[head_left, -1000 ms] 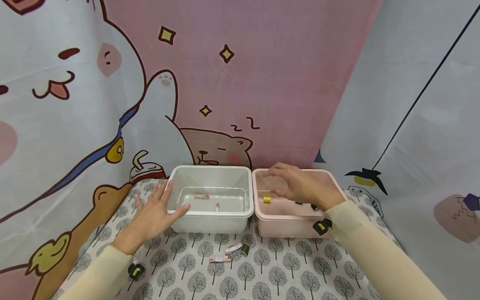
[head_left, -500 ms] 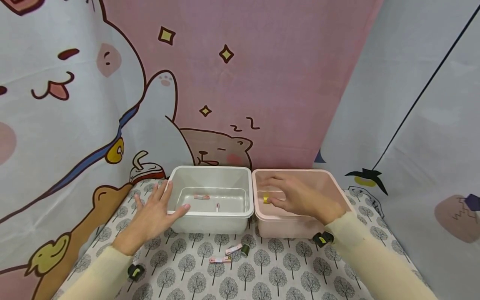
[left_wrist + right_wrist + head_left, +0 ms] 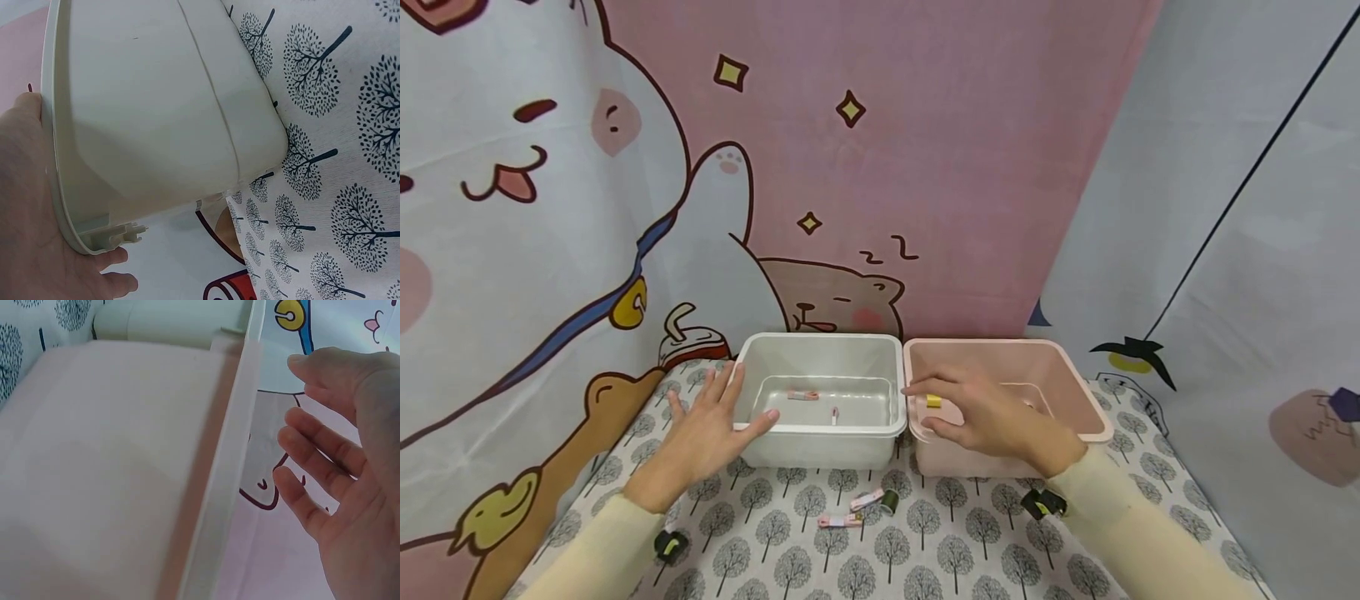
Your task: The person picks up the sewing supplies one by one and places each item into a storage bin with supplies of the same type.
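My left hand rests at the left front corner of the white bin, fingers spread and straight. In the left wrist view that hand lies along the bin's rim. Over the pink bin hovers my right hand, its fingers loosely bent with nothing between them. A small yellow spool of thread shows on the pink bin's floor beside the right thumb. Seen from the right wrist, the right hand is above the pink rim. Two small pink bundles lie inside the white bin.
In front of the bins, a dark green spool and two pink-and-white folded bundles lie on the tree-print cloth. The bins stand side by side against a cartoon-printed curtain.
My right hand has shifted left and slightly toward me over the pink bin. Dark items seen in that bin earlier are hidden now. The left hand has stayed in place.
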The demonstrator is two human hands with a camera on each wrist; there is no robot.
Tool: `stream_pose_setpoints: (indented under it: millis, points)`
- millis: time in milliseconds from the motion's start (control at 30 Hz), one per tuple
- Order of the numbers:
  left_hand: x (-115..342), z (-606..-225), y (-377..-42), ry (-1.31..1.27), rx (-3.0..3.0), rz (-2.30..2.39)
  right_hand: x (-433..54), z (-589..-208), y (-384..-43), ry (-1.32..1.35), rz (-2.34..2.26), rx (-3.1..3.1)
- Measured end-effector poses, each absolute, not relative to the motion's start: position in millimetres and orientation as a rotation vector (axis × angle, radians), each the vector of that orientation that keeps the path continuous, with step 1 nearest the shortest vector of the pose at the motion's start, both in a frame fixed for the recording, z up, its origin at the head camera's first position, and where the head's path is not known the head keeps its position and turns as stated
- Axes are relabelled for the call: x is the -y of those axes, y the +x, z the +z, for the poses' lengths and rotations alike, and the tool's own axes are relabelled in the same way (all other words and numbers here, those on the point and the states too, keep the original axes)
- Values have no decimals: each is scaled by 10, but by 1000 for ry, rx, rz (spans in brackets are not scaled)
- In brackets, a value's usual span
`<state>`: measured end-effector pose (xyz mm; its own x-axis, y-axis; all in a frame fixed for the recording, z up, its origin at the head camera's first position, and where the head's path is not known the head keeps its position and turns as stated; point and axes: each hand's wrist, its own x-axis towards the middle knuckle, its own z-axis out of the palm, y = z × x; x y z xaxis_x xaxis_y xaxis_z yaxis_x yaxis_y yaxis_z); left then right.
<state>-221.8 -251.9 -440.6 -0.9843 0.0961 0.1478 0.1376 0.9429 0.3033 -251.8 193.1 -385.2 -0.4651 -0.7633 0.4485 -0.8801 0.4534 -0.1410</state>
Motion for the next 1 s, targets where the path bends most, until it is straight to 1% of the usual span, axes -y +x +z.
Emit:
stream_pose_setpoints:
  millis: [433, 733, 1000]
  points:
    - [2513, -4400, -2202, -183, 2963, -493, -1812, -3924, -2281, 1468, 565, 2330]
    - [2519, -4402, -2200, -185, 2966, -504, -1701, -4025, -2114, 1478, 518, 2317]
    - [2526, -4393, -2207, -187, 2966, -498, -1568, -4153, -2017, 1580, 569, 2310]
